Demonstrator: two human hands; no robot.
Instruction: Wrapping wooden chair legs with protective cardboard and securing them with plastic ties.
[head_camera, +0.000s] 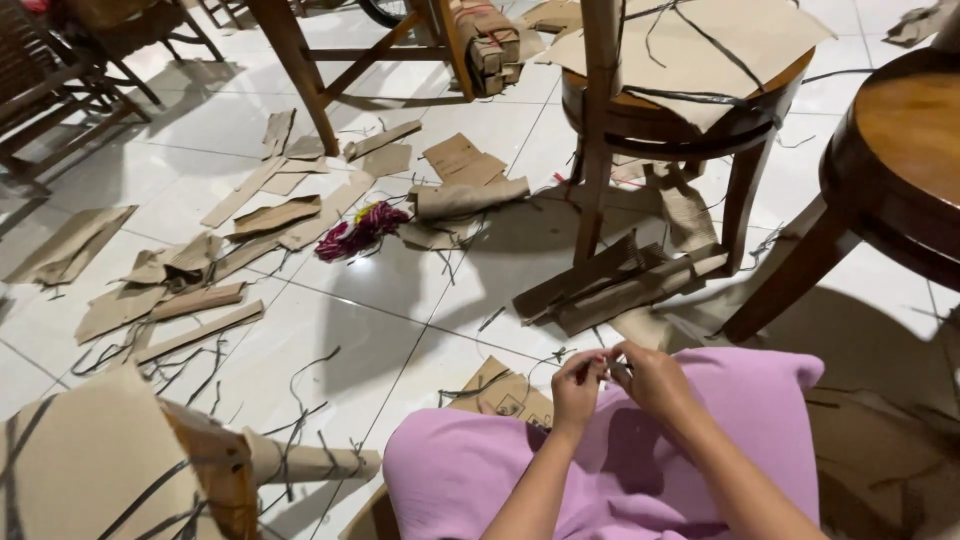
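Observation:
My left hand (578, 385) and my right hand (652, 378) meet over my lap, which is covered in pink cloth (700, 440). Both hands pinch a small thin thing (608, 370) between the fingertips; it is too small to tell what it is, perhaps a dark strand. A flat piece of brown cardboard (503, 392) lies on the floor just left of my knee.
Cardboard scraps (200, 290) and thin dark strips litter the white tiled floor (380, 310). A magenta and yellow bundle (360, 230) lies among them. Wooden stools wrapped in brown paper stand ahead (680, 90) and at right (900, 150); another wrapped furniture piece (120, 470) sits at lower left.

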